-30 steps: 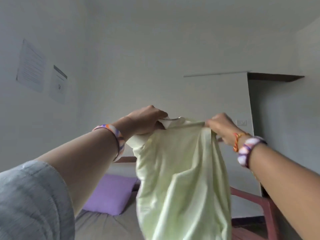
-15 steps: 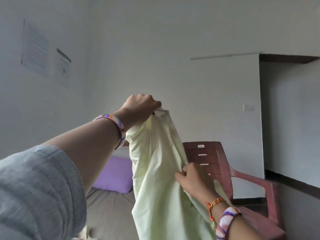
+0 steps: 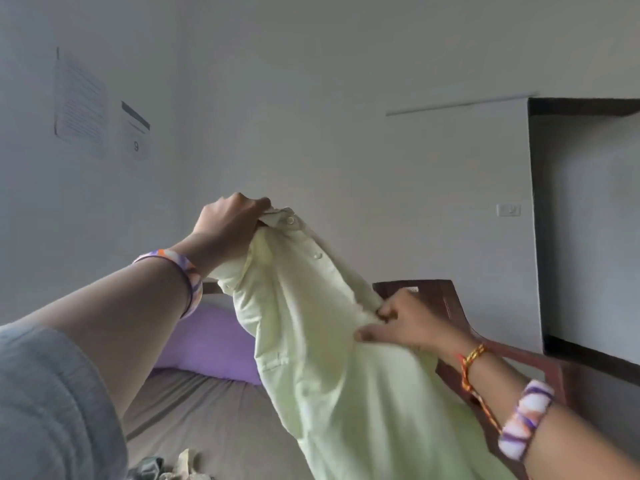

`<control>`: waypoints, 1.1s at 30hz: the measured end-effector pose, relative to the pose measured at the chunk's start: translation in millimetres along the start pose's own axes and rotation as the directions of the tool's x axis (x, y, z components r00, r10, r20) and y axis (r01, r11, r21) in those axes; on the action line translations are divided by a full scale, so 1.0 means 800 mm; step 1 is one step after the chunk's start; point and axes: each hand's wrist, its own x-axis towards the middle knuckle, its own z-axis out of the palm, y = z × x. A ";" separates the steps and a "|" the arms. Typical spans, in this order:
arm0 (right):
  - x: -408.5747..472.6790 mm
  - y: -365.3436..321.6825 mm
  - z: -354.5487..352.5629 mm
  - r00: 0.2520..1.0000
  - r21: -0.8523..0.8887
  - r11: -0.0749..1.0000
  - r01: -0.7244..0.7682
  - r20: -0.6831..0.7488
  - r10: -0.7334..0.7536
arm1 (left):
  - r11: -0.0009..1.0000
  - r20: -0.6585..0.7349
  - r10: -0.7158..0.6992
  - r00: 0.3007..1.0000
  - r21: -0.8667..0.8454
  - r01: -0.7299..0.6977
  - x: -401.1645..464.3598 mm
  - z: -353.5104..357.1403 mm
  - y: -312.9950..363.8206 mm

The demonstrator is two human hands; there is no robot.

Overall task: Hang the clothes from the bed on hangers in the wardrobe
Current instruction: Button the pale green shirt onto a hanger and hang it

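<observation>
Slippage was the main risk: the pale green shirt (image 3: pixel 346 341) hung in the air from only two small holds, and no hanger showed anywhere in view, so the person would probably have had to free one hand to fetch one. If the left hand (image 3: pixel 230 221) had let go of the collar, the whole weight would have dropped onto the right hand's pinch, and the smooth-looking cloth could have slid out and fallen back onto the bed (image 3: pixel 214 427) or caught on the red chair (image 3: pixel 446 299) just behind it. A tug along the button edge might also have twisted the shirt or strained its buttons, making it awkward to thread onto a hanger. The wardrobe itself could not be made out with any certainty. The left hand was curled tight around the bunched collar at the shirt's 11 o'clock end, held high. The right hand (image 3: pixel 408 327) sat lower, toward 4 o'clock from the left one, pinching a fold of the front edge between thumb and fingers, roughly at the shirt's 3 o'clock side. The cloth ran taut-ish between the two holds, then draped down toward 5 o'clock and out of frame. A few other clothes (image 3: pixel 166 469) lay on the bed at 7 o'clock, well apart from both hands, beyond the purple pillow (image 3: pixel 204 344).
</observation>
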 end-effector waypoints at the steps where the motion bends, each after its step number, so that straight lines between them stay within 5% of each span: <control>1: -0.013 0.011 0.023 0.992 -0.028 0.998 -0.058 0.109 0.061 | 0.999 0.002 0.018 1.000 0.028 -0.018 -0.004 0.003 0.001; 6: -0.084 0.060 0.111 0.786 -0.182 0.952 -0.246 0.537 0.306 | 0.998 0.048 -0.008 0.999 0.060 0.005 -0.030 0.019 -0.006; 9: -0.103 0.100 0.120 0.774 -0.279 0.901 -0.332 0.466 0.429 | 0.995 0.055 -0.071 0.996 0.071 0.067 -0.040 0.020 -0.032; 11: -0.092 0.121 0.096 0.869 -0.294 0.895 -0.334 0.272 0.414 | 0.990 0.062 -0.139 0.988 0.032 0.137 -0.049 0.019 -0.046; 13: -0.063 0.134 0.051 0.928 -0.285 0.883 -0.373 -0.112 0.356 | 0.966 0.019 -0.249 0.968 -0.067 0.250 -0.061 0.020 -0.056; 15: -0.035 0.137 0.001 0.814 -0.134 0.922 -0.364 -0.527 0.245 | 0.921 -0.033 -0.361 0.932 -0.166 0.351 -0.080 0.027 -0.059; 17: -0.015 0.126 -0.026 0.712 -0.120 0.918 -0.377 -0.671 0.205 | 0.889 0.007 -0.413 0.911 -0.213 0.405 -0.113 0.047 -0.057; 19: -0.011 0.135 -0.013 0.794 -0.246 0.813 -0.528 -0.482 0.370 | 0.879 0.202 -0.362 0.910 -0.250 0.405 -0.163 0.076 -0.055; 21: -0.026 0.149 0.006 0.780 -0.350 0.701 -0.621 -0.365 0.509 | 0.834 0.322 -0.315 0.893 -0.355 0.422 -0.213 0.097 -0.050; 24: -0.039 0.157 0.019 0.710 -0.191 0.743 -0.642 -0.513 0.482 | 0.602 0.238 -0.482 0.843 -0.610 0.516 -0.275 0.103 -0.030; 26: -0.041 0.166 0.024 0.705 -0.176 0.758 -0.628 -0.541 0.459 | 0.455 0.298 -0.477 0.827 -0.721 0.522 -0.318 0.109 -0.010; 29: -0.064 0.189 0.058 0.806 -0.407 0.707 -0.578 -0.149 0.573 | 0.409 0.595 -0.241 0.767 -0.654 0.636 -0.400 0.129 0.009; 33: -0.129 0.218 0.129 0.681 -0.513 0.673 -0.533 0.213 0.701 | 0.462 0.805 0.040 0.592 -0.540 0.703 -0.490 0.132 0.013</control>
